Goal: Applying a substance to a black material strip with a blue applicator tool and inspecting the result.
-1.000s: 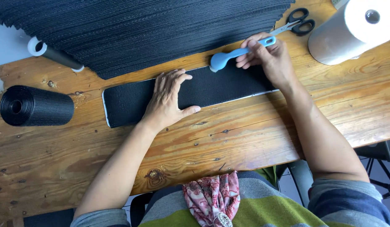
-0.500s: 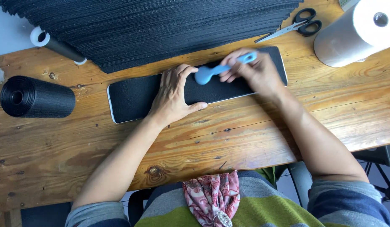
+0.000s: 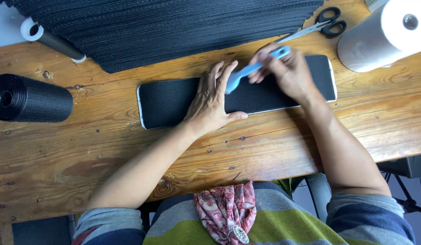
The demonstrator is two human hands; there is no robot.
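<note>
Blue tool (image 3: 251, 70) gripped by right hand (image 3: 287, 72), head pointing lower-left, left hand (image 3: 212, 102) flat on black strip (image 3: 174, 102)

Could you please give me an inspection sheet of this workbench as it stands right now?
Surface: wooden table, worn, knotted.
Job's things: black strip lying flat; blue tool on it.
Clutter: scissors, white roll, black roll, black mat, small spool.
Grippers: left hand flat on the strip; right hand holds the tool.
Cables: nothing seen.
Surroundings: stand legs at lower right.
</note>
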